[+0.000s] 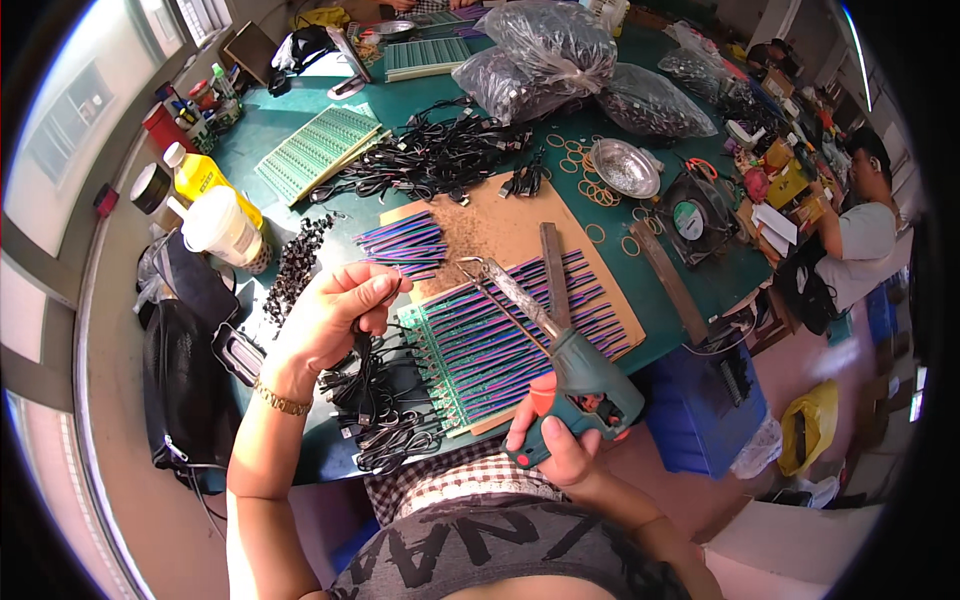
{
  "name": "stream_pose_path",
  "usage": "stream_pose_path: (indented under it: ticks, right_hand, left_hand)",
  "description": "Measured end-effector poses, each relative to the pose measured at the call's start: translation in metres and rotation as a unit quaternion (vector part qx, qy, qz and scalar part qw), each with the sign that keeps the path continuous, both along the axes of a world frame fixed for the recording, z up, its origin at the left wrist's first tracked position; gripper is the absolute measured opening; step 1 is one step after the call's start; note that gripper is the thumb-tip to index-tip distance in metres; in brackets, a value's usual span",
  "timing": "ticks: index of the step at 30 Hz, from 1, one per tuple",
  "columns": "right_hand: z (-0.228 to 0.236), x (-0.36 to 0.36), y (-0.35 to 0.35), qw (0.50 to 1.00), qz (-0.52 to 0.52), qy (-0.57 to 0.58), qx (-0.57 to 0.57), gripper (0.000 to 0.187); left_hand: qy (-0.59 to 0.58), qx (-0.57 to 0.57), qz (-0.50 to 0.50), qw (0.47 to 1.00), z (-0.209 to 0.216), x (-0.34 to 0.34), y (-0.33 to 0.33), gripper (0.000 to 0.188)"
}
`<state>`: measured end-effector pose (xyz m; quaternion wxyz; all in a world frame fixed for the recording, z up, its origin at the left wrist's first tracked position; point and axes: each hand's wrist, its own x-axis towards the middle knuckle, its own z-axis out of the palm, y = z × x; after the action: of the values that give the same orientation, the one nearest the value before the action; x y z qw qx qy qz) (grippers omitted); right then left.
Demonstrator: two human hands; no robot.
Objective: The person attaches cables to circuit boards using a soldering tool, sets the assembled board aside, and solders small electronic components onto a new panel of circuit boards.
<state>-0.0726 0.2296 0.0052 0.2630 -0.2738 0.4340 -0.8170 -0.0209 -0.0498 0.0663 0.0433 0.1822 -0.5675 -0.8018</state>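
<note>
My right hand [556,448] is wrapped round the handle of a green soldering gun [592,378]. Its metal barrel slants up and left, and the bent tip ends near my left fingers. Between thumb and fingers, my left hand [345,308] pinches a black cable [362,345] that hangs down toward the table. Under the gun lies a green circuit board panel [430,345] with many purple and blue wires [490,345] in parallel rows. A separate bunch of such wires [400,243] rests just beyond my left hand. Black cables [385,420] are heaped below it.
A brown board [575,215] lies beneath the wires, with a metal bar [553,270] across it. Beyond are a black cable pile [430,155], green board panels [318,150] and plastic bags [550,45]. A cup [222,232] and yellow bottle [197,172] stand left. Another person [865,240] sits right.
</note>
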Motion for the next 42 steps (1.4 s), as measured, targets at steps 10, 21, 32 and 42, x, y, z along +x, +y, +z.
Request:
stream_pose_path:
  ticks: [10, 21, 32, 42]
  right_hand:
    - [0.015, -0.007, -0.061, 0.993, 0.038, -0.036, 0.108, 0.049]
    - [0.011, 0.007, -0.072, 0.982, 0.043, 0.104, 0.148, 0.053]
    - [0.013, -0.009, -0.067, 0.971, 0.051, 0.003, 0.232, 0.047]
    - [0.013, -0.03, -0.056, 0.991, 0.005, -0.013, 0.134, 0.041]
  left_hand:
    - [-0.106, -0.109, -0.078, 0.985, -0.003, 0.042, 0.031, 0.014]
    - [-0.008, -0.293, -0.041, 0.955, -0.009, 0.047, 0.049, 0.011]
    - [-0.049, -0.197, -0.059, 0.977, -0.024, 0.038, 0.052, 0.006]
    - [0.07, -0.401, 0.01, 0.914, -0.016, 0.033, 0.037, 0.014]
